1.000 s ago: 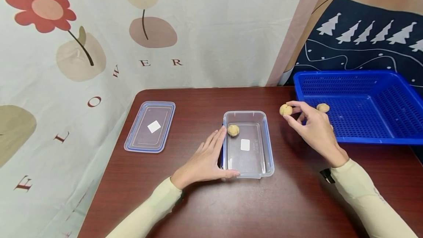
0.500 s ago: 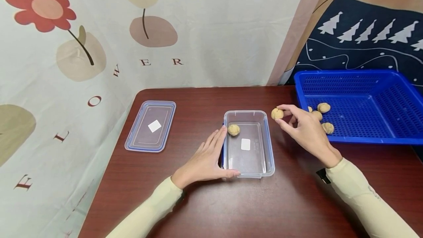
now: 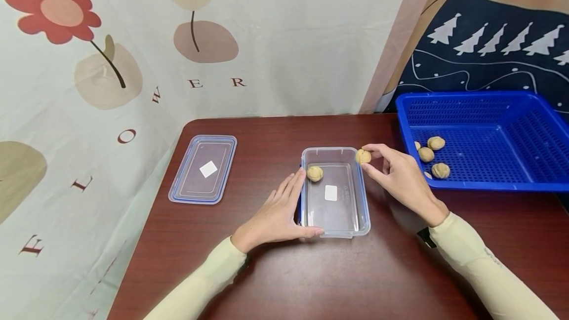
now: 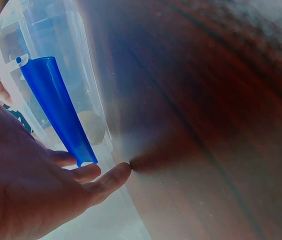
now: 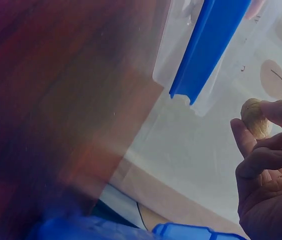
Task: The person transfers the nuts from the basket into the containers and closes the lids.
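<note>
Between thumb and fingertips my right hand [image 3: 398, 174] pinches a walnut [image 3: 363, 156], which overlaps the far right corner of the clear plastic container [image 3: 342, 216] in the head view. The right wrist view shows the same pinch on the walnut [image 5: 255, 119], the other fingers curled beneath. My left hand [image 3: 277, 214] rests against the container's left side, fingers fairly straight and thumb at its near edge. A blue side clip [image 4: 56, 102] lies beside that palm in the left wrist view. Inside the container, one walnut [image 3: 314, 174] sits near the left wall.
A blue perforated basket [image 3: 502, 184] stands at the right, with several walnuts [image 3: 440, 170] in its left part. The container's lid [image 3: 202, 169] lies flat on the left of the brown table [image 3: 275, 137]. Printed cloth [image 3: 289, 38] hangs behind the table.
My right hand has moved left with its walnut, from beside the basket to the container's edge. More walnuts in the basket now show. The left hand has stayed in place.
</note>
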Available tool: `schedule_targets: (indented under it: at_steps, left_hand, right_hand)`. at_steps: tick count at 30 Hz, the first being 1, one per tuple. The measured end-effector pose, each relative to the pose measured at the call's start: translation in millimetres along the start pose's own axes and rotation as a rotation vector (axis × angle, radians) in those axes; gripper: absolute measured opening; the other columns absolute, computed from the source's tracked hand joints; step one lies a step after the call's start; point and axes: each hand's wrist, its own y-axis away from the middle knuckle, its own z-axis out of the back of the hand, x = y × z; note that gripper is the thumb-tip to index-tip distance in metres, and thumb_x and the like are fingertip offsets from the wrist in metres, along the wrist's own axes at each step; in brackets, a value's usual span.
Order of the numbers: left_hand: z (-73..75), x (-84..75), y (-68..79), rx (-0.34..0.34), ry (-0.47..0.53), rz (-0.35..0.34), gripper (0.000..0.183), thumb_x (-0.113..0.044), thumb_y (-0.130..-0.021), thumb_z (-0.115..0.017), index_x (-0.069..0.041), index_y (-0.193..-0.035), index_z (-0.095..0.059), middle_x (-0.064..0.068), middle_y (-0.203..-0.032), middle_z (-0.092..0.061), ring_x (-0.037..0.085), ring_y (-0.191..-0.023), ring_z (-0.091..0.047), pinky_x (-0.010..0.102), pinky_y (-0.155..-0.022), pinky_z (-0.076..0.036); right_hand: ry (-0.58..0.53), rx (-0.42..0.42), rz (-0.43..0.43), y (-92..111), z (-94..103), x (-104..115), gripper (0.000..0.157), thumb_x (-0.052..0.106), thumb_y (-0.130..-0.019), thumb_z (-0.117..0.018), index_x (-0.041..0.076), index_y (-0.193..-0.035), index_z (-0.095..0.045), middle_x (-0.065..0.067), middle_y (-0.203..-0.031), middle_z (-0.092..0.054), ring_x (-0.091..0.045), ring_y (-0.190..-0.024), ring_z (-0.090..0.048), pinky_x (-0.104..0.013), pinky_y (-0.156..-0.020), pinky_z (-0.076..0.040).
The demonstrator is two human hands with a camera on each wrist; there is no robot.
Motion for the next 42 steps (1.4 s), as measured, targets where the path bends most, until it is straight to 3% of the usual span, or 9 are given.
schedule_targets:
  at_steps: [14,22,32,42]
  left_hand:
    - [0.4,-2.2,0.2,0.012,0.0,0.014,0.141,-0.085,-0.082,-0.073,-0.019,-0.176,0.007,-0.001,-0.183,0.003,0.027,-0.166,-0.008,0.061,-0.126,-0.023]
    - [0.3,-0.7,0.2,0.0,-0.005,-0.018,0.139,-0.082,-0.084,-0.075,-0.015,-0.176,0.005,0.005,-0.183,-0.001,0.03,-0.166,-0.009,0.055,-0.128,-0.02]
    - [-0.3,-0.6,-1.0,0.019,-0.007,-0.005,0.139,-0.083,-0.084,-0.074,-0.016,-0.176,0.007,0.003,-0.183,0.001,0.029,-0.166,-0.008,0.052,-0.129,-0.017]
    - [0.0,-0.6,-0.4,0.009,-0.001,-0.001,0.139,-0.081,-0.084,-0.076,-0.016,-0.176,0.006,0.004,-0.183,-0.001,0.031,-0.166,-0.011,0.057,-0.128,-0.02]
  right_hand:
    - [-0.037,0.058,-0.019,-0.4,-12.9,-1.6,0.039,0.014,-0.096,-0.087,0.014,-0.132,-0.073,0.003,-0.102,-0.078,-0.012,-0.066,-0.051,-0.029,-0.056,-0.039]
    - [-0.039,0.069,-0.006,-3.5,-23.7,-1.7,0.037,0.012,-0.096,-0.087,0.011,-0.13,-0.074,-0.001,-0.104,-0.078,-0.017,-0.071,-0.057,-0.03,-0.061,-0.043]
    - [-0.029,0.112,-0.001,-9.2,-38.8,2.5,0.033,0.013,-0.098,-0.085,0.01,-0.129,-0.076,-0.003,-0.108,-0.077,-0.018,-0.074,-0.059,-0.034,-0.063,-0.046]
    - [-0.011,0.135,-0.019,-12.1,-47.3,2.5,0.036,0.014,-0.096,-0.088,0.01,-0.13,-0.077,-0.007,-0.114,-0.079,-0.024,-0.084,-0.07,-0.042,-0.071,-0.056]
